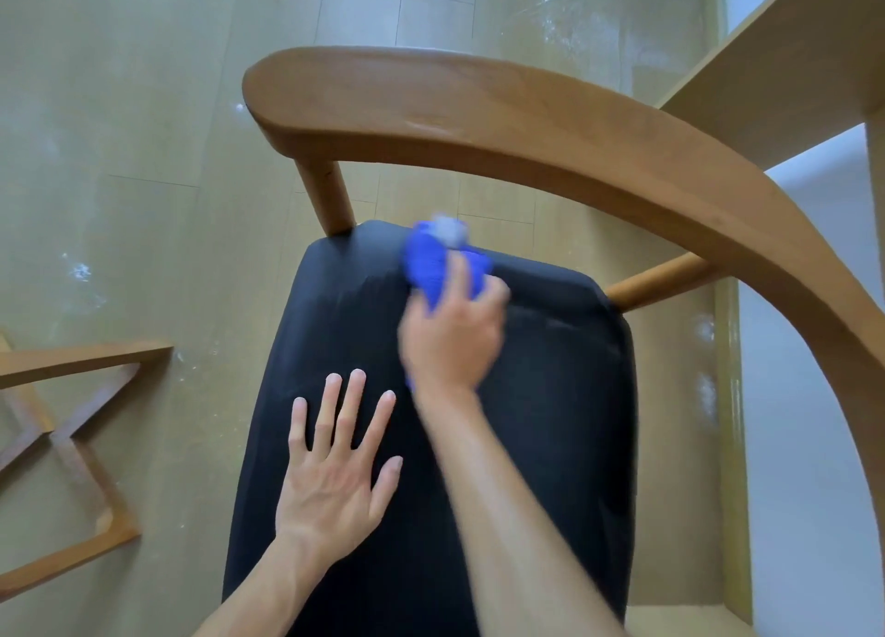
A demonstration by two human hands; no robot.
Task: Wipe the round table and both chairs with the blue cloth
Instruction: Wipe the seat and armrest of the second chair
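Note:
A wooden chair with a curved backrest rail (pixel 527 124) and a black padded seat (pixel 550 421) fills the view from above. My right hand (pixel 455 334) grips the bunched blue cloth (pixel 431 263) and holds it against the far edge of the seat, just below the rail; hand and cloth are blurred. My left hand (pixel 335 469) rests flat on the seat's left half, fingers straight and spread. The round table top is not in view.
Crossed wooden legs of another piece of furniture (pixel 72 445) stand on the pale wood floor (pixel 119 157) at the left. A light wooden shelf or frame (pixel 790 61) rises at the upper right, next to a white wall (pixel 814 445).

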